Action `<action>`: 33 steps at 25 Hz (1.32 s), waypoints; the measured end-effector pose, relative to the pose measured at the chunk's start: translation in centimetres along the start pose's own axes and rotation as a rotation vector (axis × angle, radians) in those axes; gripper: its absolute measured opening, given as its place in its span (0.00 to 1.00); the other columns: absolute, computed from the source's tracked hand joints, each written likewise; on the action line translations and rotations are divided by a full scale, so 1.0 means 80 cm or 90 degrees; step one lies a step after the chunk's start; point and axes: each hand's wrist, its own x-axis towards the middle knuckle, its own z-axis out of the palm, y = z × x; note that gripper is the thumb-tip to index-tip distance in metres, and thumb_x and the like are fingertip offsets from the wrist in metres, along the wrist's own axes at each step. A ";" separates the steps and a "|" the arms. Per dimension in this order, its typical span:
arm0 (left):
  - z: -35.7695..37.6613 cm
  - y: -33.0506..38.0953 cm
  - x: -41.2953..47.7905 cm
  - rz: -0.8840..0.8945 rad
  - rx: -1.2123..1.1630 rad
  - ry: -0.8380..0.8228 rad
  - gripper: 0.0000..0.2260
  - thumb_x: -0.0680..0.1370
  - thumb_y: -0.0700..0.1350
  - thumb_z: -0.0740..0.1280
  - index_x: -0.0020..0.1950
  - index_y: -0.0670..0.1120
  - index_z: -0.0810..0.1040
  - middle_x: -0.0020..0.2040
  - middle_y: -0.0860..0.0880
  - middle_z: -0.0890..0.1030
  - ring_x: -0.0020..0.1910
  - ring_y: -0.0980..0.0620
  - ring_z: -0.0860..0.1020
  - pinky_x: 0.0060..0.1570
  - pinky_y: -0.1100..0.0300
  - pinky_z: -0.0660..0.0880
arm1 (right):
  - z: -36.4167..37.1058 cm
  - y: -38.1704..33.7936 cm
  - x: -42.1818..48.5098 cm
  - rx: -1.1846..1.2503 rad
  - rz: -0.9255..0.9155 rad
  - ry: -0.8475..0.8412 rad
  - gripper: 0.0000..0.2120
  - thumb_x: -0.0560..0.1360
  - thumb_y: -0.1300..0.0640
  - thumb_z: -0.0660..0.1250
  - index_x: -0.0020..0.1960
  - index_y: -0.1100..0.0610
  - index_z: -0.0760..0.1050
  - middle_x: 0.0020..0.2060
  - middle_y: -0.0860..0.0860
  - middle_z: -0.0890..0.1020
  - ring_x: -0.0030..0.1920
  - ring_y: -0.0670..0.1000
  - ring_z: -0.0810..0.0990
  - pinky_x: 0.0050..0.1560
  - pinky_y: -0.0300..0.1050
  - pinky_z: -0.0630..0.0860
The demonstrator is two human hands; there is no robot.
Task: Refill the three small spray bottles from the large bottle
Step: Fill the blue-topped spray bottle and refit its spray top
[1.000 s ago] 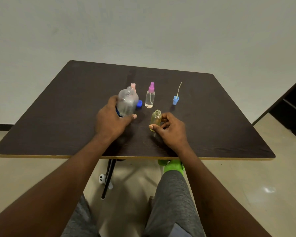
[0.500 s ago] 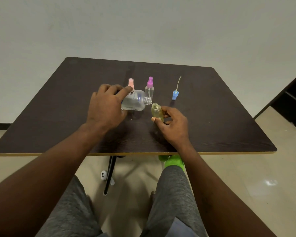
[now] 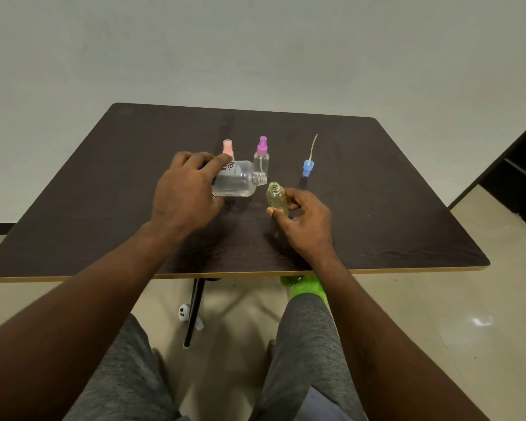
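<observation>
1. Near the middle of the tabletop (image 3: 104, 208), the large bottle (image 3: 239, 182) is held tipped on its side, with its open neck pointed to the right. Clear liquid is seen inside it.
2. The left hand (image 3: 186, 192) is clamped on the base end of the large bottle, with the fingers curled over the top.
3. Just right of the large bottle's neck and slightly lower, the uncapped yellow bottle (image 3: 276, 198) is held nearly upright. Its mouth is close to the neck, but a small gap is seen between them.
4. The yellow bottle is pinched at its lower body between the thumb and curled fingers of the right hand (image 3: 304, 220).
5. Just behind the large bottle's neck, the capped purple bottle (image 3: 261, 158) is stood upright on the tabletop.
6. Behind the large bottle's body, the pink bottle (image 3: 227, 148) is mostly hidden, and only its cap is seen.
7. Well to the right of the large bottle, the blue sprayer (image 3: 308, 168) is stood on the tabletop with its tube pointing up.
8. Whether liquid is leaving the large bottle cannot be told.
</observation>
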 end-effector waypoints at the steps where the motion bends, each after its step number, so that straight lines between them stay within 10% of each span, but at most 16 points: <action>1: 0.001 0.001 -0.001 -0.007 -0.009 0.003 0.34 0.72 0.47 0.79 0.76 0.51 0.73 0.66 0.46 0.80 0.64 0.40 0.73 0.48 0.46 0.79 | 0.000 0.000 0.000 -0.002 0.003 -0.001 0.18 0.71 0.49 0.80 0.59 0.51 0.84 0.47 0.43 0.84 0.46 0.44 0.80 0.52 0.48 0.81; 33: -0.014 0.007 0.017 0.075 0.079 -0.015 0.33 0.73 0.43 0.77 0.78 0.51 0.72 0.70 0.43 0.77 0.68 0.37 0.70 0.58 0.40 0.77 | 0.002 0.006 0.000 -0.014 0.001 -0.018 0.21 0.70 0.44 0.80 0.60 0.48 0.83 0.49 0.40 0.83 0.47 0.40 0.80 0.50 0.40 0.80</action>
